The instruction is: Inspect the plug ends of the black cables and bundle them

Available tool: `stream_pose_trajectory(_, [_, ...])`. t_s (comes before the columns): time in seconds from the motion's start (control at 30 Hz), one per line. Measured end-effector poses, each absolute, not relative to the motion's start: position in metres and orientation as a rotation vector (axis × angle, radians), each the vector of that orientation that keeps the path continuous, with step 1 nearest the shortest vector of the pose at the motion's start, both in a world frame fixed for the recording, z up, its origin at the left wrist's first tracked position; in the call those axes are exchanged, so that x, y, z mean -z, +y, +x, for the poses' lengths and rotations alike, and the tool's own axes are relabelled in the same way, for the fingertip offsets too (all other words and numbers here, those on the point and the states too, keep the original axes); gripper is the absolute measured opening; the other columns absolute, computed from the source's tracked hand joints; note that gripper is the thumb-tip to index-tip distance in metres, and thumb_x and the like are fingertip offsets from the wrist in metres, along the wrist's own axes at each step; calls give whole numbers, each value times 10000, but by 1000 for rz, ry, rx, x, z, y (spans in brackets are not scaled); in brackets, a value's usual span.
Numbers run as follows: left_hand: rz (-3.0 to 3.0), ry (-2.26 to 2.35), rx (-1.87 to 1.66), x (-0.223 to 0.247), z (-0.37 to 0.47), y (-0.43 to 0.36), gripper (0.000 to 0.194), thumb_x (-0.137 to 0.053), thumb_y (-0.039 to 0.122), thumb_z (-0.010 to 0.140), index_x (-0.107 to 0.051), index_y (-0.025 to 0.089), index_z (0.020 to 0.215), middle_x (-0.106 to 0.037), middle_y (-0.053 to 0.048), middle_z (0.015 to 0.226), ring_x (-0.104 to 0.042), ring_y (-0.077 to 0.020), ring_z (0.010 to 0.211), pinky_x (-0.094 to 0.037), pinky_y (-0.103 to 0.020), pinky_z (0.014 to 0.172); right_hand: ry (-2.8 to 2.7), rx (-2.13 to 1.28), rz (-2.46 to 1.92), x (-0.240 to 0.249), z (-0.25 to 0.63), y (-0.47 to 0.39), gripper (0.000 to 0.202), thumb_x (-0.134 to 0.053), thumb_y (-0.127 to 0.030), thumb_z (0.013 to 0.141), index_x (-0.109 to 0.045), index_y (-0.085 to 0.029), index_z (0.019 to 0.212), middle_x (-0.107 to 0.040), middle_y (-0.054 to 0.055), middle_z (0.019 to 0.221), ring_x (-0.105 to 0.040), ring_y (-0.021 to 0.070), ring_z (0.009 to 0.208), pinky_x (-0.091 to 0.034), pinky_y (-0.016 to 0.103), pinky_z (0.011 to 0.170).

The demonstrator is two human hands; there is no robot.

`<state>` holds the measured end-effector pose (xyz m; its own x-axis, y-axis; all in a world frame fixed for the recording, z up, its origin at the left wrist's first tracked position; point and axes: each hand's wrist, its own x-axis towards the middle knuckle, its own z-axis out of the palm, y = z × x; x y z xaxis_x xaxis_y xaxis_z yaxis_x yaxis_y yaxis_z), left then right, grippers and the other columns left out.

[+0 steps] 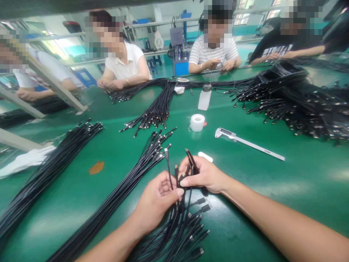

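Observation:
Between thumb and fingers, my left hand [160, 194] pinches black USB cables [168, 169], one connector standing up above the fingers. My right hand [203, 174] touches it and is closed around a slim black tool with a slanted pointed tip, which looks like a utility knife [190, 157]. Its thumb also presses on cable ends at the left fingertips. Below both hands hangs a loose bunch of cables [191, 227] with connectors pointing right. The right palm hides most of the tool. Just left of my left hand lies a straight cable bundle [117, 193].
Ahead on the green table [245, 174] are a tape roll [197, 123], a white bottle [204, 99], a caliper [249, 143] and a small white piece [205, 157]. More cable bundles lie left [58, 163], centre [160, 103] and right [297, 98]. Several people sit opposite.

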<state>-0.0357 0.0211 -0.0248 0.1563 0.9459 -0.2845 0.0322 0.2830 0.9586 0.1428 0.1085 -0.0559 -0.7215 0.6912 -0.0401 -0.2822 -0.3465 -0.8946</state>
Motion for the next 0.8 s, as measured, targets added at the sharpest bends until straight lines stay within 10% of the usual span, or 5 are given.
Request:
stream_pose_trajectory(0.33, [1083,1257,-852,21,-32,21,334,-761,351,773,-489,158,798,-583,17,723,-564,-103,694,-457,-227,679,-1247,-2098,-655,49,140,105,340,-864,-276,675,-607,-155,861,-555,-72,607,-374,16,409,-252,146,361])
stream_pose_trajectory(0.8, [1077,1280,-844,24,-28,18,318,-770,314,747,-503,153,808,-576,23,722,-545,-92,667,-439,-214,637,-1377,-1961,-747,51,140,102,308,-834,-308,708,-594,-155,824,-521,-63,598,-361,22,416,-258,164,389])
